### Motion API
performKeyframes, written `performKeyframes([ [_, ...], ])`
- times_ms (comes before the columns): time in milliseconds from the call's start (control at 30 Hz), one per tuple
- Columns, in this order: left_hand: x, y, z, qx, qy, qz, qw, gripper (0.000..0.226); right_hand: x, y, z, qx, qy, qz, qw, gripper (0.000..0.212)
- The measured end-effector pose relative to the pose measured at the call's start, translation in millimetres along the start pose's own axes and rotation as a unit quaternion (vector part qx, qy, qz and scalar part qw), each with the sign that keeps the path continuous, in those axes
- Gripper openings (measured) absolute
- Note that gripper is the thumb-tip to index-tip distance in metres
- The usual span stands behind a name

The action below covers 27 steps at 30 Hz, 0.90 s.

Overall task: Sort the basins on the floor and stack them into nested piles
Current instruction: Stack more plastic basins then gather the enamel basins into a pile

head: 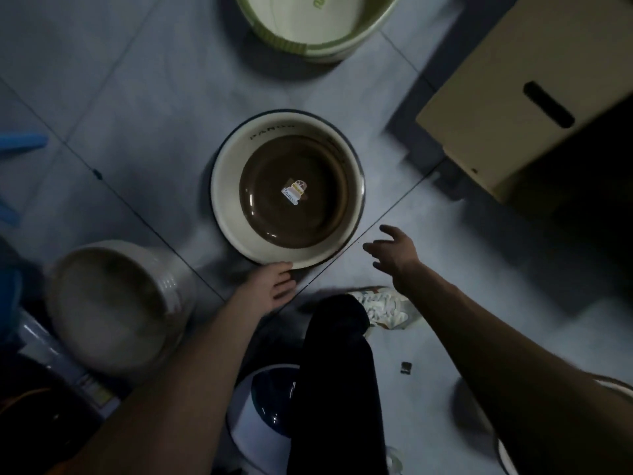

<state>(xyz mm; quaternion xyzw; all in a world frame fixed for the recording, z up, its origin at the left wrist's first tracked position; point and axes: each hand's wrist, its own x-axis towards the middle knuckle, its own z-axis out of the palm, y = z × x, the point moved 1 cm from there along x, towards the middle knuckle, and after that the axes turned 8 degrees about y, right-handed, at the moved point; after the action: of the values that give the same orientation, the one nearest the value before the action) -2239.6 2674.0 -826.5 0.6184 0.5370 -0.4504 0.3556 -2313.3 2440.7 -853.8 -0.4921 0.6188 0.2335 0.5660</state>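
A cream basin (224, 200) with a dark rim stands on the floor in the middle, and a brown basin (274, 214) with a small sticker lies nested inside it. My left hand (272, 284) grips the cream basin's near rim. Just right of that basin, my right hand (394, 250) hovers over the floor with fingers spread, holding nothing. A grey-white basin (113, 303) sits blurred at the left. A cream and green basin (308, 25) stands at the top. A white and blue basin (260, 413) lies below, partly hidden by my leg.
A cardboard box (507, 108) with a handle slot stands at the upper right. My dark trouser leg (335, 371) and pale sneaker (387, 306) are in the lower middle. A small dark scrap (406, 367) lies on the tiles. Blue plastic (20, 142) shows at the left edge.
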Motion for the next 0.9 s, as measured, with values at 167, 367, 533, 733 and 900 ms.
performKeyframes([
  [167, -56, -2, 59, 0.105, -0.049, 0.060, 0.991, 0.011, -28, 9, -77, 0.048, 0.023, -0.004, 0.999, 0.067],
  [367, -111, -30, 166, 0.215, -0.137, 0.122, 0.959, 0.013, -39, 50, -181, 0.125, 0.064, -0.023, 0.990, 0.065],
  [533, -148, -97, 251, 0.323, -0.158, 0.166, 0.918, 0.018, -53, 139, -264, 0.199, 0.113, -0.007, 0.973, 0.063],
  [733, -193, -222, 306, 0.470, -0.171, 0.201, 0.842, 0.027, -114, 302, -345, 0.269, 0.201, 0.050, 0.941, 0.053],
  [900, -210, -321, 320, 0.584, -0.129, 0.220, 0.770, 0.031, -182, 450, -373, 0.317, 0.238, 0.142, 0.907, 0.045],
])
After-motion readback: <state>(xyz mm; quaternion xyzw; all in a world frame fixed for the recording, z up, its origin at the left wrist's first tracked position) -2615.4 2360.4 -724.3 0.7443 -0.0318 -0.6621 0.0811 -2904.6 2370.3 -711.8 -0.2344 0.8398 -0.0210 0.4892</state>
